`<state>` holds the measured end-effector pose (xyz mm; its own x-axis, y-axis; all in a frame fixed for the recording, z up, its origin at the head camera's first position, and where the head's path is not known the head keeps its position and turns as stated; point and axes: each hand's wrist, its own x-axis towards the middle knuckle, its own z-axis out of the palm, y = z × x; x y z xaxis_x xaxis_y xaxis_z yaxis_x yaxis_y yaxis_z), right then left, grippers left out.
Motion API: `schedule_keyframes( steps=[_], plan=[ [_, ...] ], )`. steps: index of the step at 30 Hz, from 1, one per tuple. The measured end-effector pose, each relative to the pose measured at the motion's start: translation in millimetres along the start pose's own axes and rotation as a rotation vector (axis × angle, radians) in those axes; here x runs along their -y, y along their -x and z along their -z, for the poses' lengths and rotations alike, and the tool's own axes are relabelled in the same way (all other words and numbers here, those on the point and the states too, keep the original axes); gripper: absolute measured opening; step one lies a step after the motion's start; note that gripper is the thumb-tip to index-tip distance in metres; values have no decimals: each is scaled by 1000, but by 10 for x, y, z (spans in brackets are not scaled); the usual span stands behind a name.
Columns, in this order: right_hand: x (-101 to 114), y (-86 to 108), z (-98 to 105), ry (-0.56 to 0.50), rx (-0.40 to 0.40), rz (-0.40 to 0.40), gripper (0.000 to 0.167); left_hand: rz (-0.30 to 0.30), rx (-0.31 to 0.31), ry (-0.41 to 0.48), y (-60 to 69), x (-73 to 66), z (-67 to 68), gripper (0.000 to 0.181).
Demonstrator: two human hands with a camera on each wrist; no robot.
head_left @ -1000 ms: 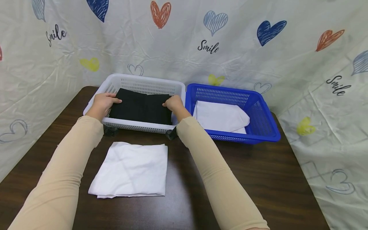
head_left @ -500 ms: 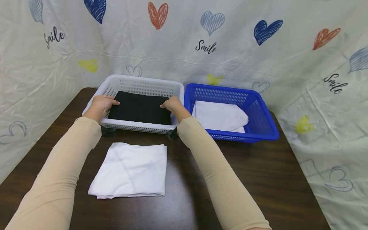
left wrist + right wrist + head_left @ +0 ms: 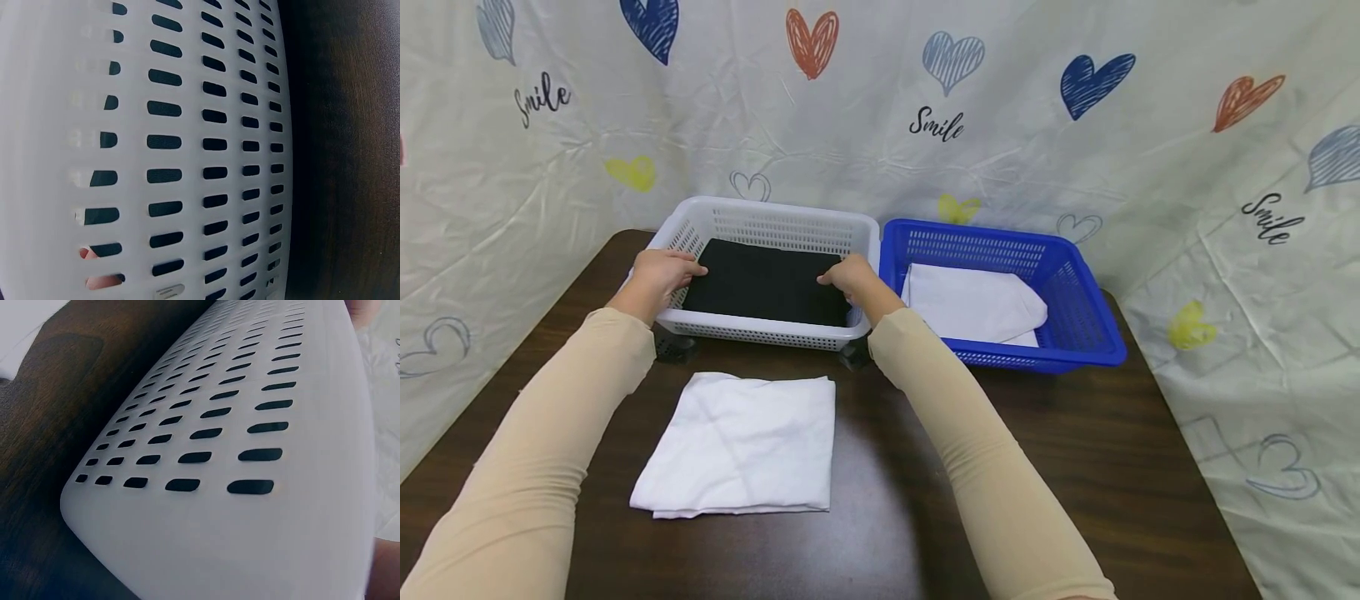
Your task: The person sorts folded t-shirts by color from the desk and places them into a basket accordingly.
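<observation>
A folded black cloth [image 3: 763, 283] lies flat inside the white perforated basket [image 3: 760, 326] at the back left of the table. My left hand [image 3: 658, 275] is at the cloth's left edge, thumb on top and the other fingers mostly hidden below. At the opposite edge, my right hand [image 3: 853, 277] pinches the cloth, its thumb pointing inward. Through the slots of the basket wall [image 3: 187, 187], the left wrist view shows dark fabric and a bit of finger [image 3: 103, 281]. The right wrist view is mostly filled by the basket's outer wall [image 3: 187, 544].
A folded white cloth [image 3: 737, 446] lies on the dark wooden table [image 3: 1037, 467] in front of the white basket. Right beside that basket stands a blue basket [image 3: 1078, 308] with white folded fabric [image 3: 973, 304] inside. A heart-printed curtain [image 3: 865, 108] hangs behind.
The black cloth has sunk and flattened in the white basket, its middle fold no longer showing. My left hand has shifted slightly left; the right forearm has moved a little right.
</observation>
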<state>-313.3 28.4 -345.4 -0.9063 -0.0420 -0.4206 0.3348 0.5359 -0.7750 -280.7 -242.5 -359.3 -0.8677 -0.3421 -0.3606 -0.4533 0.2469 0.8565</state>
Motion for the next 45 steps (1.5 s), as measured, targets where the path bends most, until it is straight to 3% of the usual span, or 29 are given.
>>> schedule_keyframes(
  steps=[12,16,23,29,36,45],
  plan=[
    [10,35,29,-51,39,-39,73,2,6,69,18,8,72,62],
    [5,81,36,-118,55,-33,73,-3,22,55,29,18,114,66],
    [-37,168,80,-186,22,8,58,-63,57,-22,77,4,131,64],
    [-81,268,128,-262,93,11,65,-68,67,-49,142,12,142,67],
    [-145,348,171,-245,124,28,64,-84,85,-12,233,56,193,76],
    [-248,614,312,-274,219,133,63,-140,122,10,416,93,281,78]
  ],
)
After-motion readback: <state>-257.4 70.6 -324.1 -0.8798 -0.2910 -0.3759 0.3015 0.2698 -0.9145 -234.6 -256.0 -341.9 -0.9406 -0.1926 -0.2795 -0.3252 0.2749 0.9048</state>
